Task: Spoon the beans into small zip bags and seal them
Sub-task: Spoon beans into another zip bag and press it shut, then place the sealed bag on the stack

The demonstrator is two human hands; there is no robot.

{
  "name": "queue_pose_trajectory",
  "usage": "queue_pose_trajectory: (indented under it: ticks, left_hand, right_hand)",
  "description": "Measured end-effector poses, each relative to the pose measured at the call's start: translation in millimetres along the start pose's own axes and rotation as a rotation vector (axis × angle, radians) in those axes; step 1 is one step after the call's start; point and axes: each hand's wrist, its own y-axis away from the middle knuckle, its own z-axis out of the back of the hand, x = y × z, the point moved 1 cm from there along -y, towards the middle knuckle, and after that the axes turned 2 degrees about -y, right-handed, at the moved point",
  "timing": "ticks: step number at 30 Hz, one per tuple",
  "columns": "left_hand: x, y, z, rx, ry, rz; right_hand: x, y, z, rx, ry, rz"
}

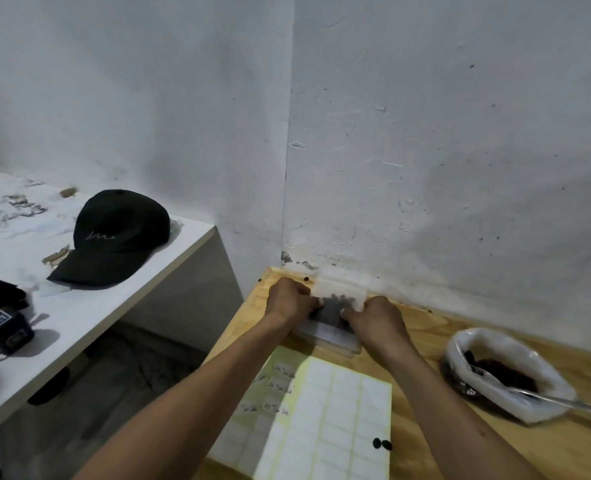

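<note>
Wooden table [425, 341] with label sheet [321, 420]

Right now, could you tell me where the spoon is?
The spoon rests in the open bag of beans at the right of the wooden table, handle pointing right.

We have one view only, a wide-angle camera worn on the head, looking forward and steeply down into the corner where two white plaster walls [425, 133] meet. It sits close above the far-left corner of the pale wooden table [425, 341]; our forearms enter from the bottom edge.
</note>
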Motion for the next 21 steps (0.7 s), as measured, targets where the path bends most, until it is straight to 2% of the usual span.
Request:
queue_pose_trajectory:
  ticks: [6,13,18,21]
  left_hand:
    - [-10.1,7.4,-0.1,-0.037,-0.113,-0.048]
    - [-16.8,26.0,3.7,-0.059,-0.205,-0.102]
    - [-37.3,46.4,-2.9,-0.107,-0.280,-0.228]
    - [-60.0,63.2,-14.1,-0.116,-0.269,-0.335]
  right_hand:
    - [1.9,2.5,1.9,-0.004,-0.011,-0.016]
    - [-13.1,17.2,17.1,0.027,-0.021,0.048]
    - [-18.8,38.4,52.5,0.013,-0.102,0.086]
    - [-20.9,55.1,87.7,-0.023,-0.030,0.143]
